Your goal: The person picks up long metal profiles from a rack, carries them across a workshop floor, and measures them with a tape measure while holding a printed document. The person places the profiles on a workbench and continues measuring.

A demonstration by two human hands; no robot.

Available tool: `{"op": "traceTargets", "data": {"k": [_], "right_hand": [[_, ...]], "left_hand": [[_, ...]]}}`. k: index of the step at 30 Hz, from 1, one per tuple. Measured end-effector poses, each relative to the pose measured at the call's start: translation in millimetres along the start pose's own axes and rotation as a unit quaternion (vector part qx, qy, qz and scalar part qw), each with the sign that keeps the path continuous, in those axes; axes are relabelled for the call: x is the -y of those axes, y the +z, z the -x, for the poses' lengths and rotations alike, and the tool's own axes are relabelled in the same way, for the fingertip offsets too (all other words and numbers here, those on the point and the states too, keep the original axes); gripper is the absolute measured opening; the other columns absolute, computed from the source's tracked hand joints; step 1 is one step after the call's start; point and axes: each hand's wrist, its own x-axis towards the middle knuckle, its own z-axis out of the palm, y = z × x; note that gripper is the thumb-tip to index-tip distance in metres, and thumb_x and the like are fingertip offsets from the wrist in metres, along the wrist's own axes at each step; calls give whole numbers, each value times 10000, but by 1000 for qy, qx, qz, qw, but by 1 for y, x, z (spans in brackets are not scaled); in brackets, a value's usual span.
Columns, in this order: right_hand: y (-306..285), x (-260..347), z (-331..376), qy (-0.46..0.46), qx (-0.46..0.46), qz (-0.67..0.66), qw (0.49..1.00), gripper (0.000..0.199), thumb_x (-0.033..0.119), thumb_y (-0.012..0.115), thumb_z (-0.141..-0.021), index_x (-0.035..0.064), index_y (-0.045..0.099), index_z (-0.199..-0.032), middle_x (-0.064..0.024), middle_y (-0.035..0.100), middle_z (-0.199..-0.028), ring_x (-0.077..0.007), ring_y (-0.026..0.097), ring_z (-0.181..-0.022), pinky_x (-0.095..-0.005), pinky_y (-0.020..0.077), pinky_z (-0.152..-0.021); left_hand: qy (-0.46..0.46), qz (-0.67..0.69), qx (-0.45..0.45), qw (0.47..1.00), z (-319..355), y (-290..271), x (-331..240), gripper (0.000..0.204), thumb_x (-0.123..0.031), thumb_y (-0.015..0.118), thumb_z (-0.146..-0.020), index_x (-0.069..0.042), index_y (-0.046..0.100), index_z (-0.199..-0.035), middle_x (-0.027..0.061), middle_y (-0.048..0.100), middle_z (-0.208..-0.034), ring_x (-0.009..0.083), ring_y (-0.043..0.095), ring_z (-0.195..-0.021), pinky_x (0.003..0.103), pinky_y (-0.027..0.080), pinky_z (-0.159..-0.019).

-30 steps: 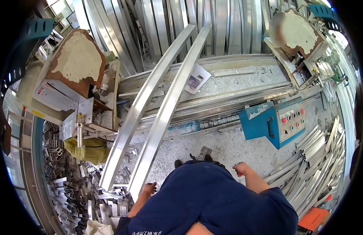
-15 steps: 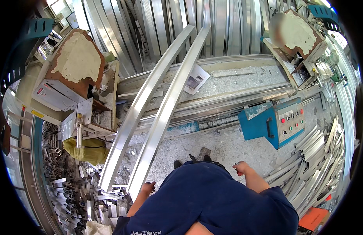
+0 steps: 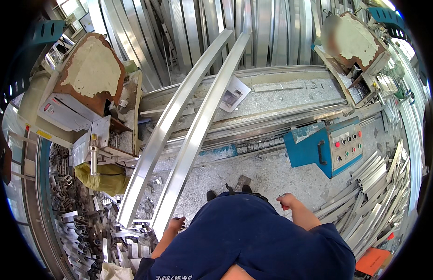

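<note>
My right hand [image 3: 288,201], out to the right of my body, is closed around a small red object [image 3: 285,207] whose kind I cannot make out. On the left, my left hand [image 3: 176,224] hangs beside the near end of a long silvery metal profile [image 3: 196,140]. Its fingers are curled, with something dark at their tips; what they hold, if anything, is too small to tell. A second long metal profile [image 3: 167,122] runs alongside to the left. Both lie slanted across the machine bed [image 3: 291,100], their far ends near upright profiles at the back.
A blue control box [image 3: 326,148] with several buttons stands to the right. Saw heads [image 3: 88,77] flank the bed. Short metal offcuts [image 3: 76,233] heap at left; thin strips [image 3: 373,186] pile at right. A printed sheet [image 3: 235,94] lies on the bed among metal chips.
My right hand has shifted very slightly left. The two profiles and my left hand stay practically where they were.
</note>
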Motion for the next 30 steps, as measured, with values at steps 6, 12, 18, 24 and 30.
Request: {"op": "traceTargets", "data": {"k": [6,12,18,24,30], "right_hand": [[3,4,1,-4,4,0,1000,350,256,724,-747,-44,641,-906,-126,665,-807,-214,618,-623,-363,512,-544],[5,13,9,4,-1,-20,1000,355,246,728,-747,-48,633,-923,-122,662,-788,-214,629,-646,-364,515,-547],[5,11,5,9,-1,-14,1000,349,242,727,-748,-47,630,-918,-114,661,-785,-216,622,-622,-366,512,-534],[6,8,3,1,8,-3,1000,334,262,719,-751,-45,648,-860,-121,667,-780,-211,624,-645,-363,510,-555],[9,6,5,-52,-18,-23,998,308,220,660,-773,-12,538,-612,-117,535,-525,-218,531,-404,-365,446,-392]], "left_hand": [[-5,13,12,1000,6,0,-6,418,-361,631,-856,27,629,-1011,125,672,-884,217,649,-710,332,505,-597],[-69,32,14,997,4,1,-12,433,-362,624,-859,34,615,-1034,127,671,-897,216,649,-719,333,506,-601],[-22,-9,11,1000,3,1,-7,430,-362,613,-861,34,615,-1028,128,671,-905,220,648,-723,337,507,-607],[-16,-12,20,1000,3,0,-6,426,-360,615,-860,37,617,-1016,135,670,-902,221,647,-713,334,504,-595],[-23,7,-1,1000,5,1,-8,426,-353,621,-856,44,621,-1009,136,671,-885,221,643,-690,331,504,-577]]}}
